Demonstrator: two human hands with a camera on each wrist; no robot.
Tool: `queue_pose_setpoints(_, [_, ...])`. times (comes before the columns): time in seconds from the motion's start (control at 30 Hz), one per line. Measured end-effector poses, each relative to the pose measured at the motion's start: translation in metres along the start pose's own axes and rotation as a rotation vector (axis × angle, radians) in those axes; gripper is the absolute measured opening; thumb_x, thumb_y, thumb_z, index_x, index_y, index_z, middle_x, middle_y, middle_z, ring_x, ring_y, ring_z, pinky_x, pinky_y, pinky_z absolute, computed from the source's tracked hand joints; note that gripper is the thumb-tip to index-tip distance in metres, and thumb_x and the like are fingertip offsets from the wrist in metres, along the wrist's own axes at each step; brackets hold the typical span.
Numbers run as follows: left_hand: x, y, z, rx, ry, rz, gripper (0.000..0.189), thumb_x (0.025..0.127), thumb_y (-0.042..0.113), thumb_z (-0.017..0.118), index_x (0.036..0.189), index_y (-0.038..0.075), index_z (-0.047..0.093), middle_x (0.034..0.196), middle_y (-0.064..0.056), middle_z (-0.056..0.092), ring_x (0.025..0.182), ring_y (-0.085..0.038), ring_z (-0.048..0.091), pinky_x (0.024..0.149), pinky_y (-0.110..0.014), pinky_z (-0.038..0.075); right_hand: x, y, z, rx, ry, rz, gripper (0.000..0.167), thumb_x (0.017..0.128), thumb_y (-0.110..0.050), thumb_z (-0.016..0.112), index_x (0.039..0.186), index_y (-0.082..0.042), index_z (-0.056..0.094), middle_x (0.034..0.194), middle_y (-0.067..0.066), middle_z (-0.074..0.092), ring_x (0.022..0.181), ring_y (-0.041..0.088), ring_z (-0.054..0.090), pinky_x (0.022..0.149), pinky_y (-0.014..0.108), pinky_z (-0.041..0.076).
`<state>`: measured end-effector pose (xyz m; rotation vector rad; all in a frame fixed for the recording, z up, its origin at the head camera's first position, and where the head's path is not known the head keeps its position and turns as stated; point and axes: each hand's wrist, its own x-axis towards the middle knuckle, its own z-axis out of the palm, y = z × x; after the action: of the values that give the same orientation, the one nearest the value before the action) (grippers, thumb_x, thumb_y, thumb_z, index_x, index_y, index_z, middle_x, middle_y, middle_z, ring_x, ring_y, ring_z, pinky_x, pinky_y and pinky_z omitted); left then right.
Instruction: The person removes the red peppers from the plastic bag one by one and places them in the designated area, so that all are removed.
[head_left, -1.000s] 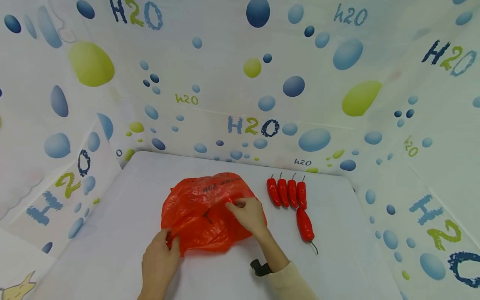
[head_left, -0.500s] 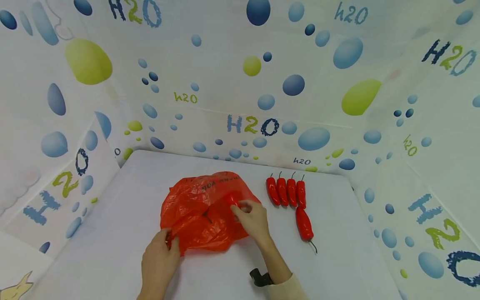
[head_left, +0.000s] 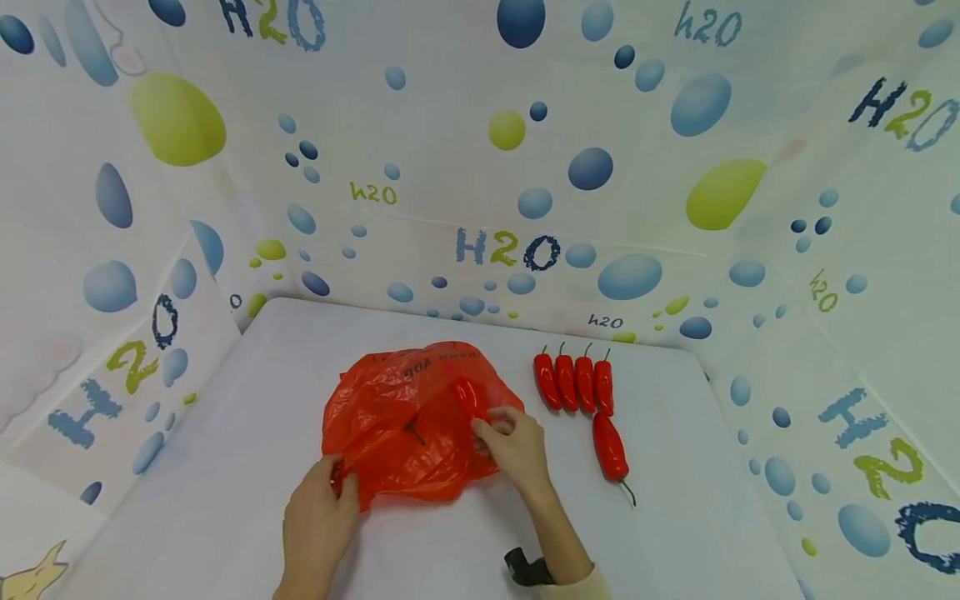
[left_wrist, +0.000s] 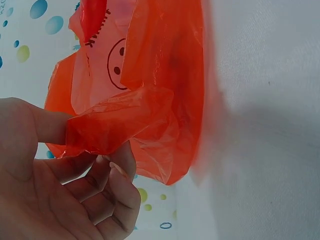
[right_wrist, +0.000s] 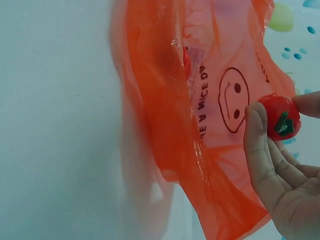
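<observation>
A crumpled orange-red plastic bag (head_left: 375,400) lies on the white table with its mouth toward me. My left hand (head_left: 321,517) pinches the near left edge of the bag between thumb and fingers. At the bag's right side, my right hand (head_left: 517,446) holds a glossy red chili pepper (head_left: 469,398) by its stem end. The right wrist view shows thumb and fingers around the pepper's thick end (right_wrist: 282,117), green cap toward the camera. A dark stem (head_left: 415,433) shows in the bag's opening, and a bit of red (right_wrist: 187,62) appears inside it; the rest is hidden.
Several red chili peppers (head_left: 573,383) lie side by side to the right of the bag, stems pointing away. Another pepper (head_left: 611,448) lies below them, stem toward me. A patterned curtain (head_left: 480,167) surrounds the table. A black device (head_left: 527,568) sits at the right wrist.
My right hand has moved slightly right and toward me, and more of the pepper it holds shows at the bag. My left hand keeps its pinch on the bag's edge.
</observation>
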<state>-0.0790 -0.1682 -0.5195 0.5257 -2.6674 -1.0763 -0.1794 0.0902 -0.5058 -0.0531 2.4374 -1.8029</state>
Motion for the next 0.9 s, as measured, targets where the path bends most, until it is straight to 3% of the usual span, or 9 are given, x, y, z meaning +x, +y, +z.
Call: queue_pose_setpoints(0.9, [0.0, 0.001, 0.0, -0.01, -0.035, -0.015, 0.036, 0.1, 0.016, 0.058, 0.128, -0.006, 0.064, 0.106, -0.021, 0.071, 0.085, -0.033, 0.065, 0.076, -0.056, 0.053, -0.026, 0.005, -0.026, 0.086, 0.075, 0.055, 0.047, 0.096, -0.036, 0.077, 0.127, -0.003, 0.067, 0.097, 0.011, 0.079, 0.087, 0.026, 0.078, 0.08, 0.033, 0.061])
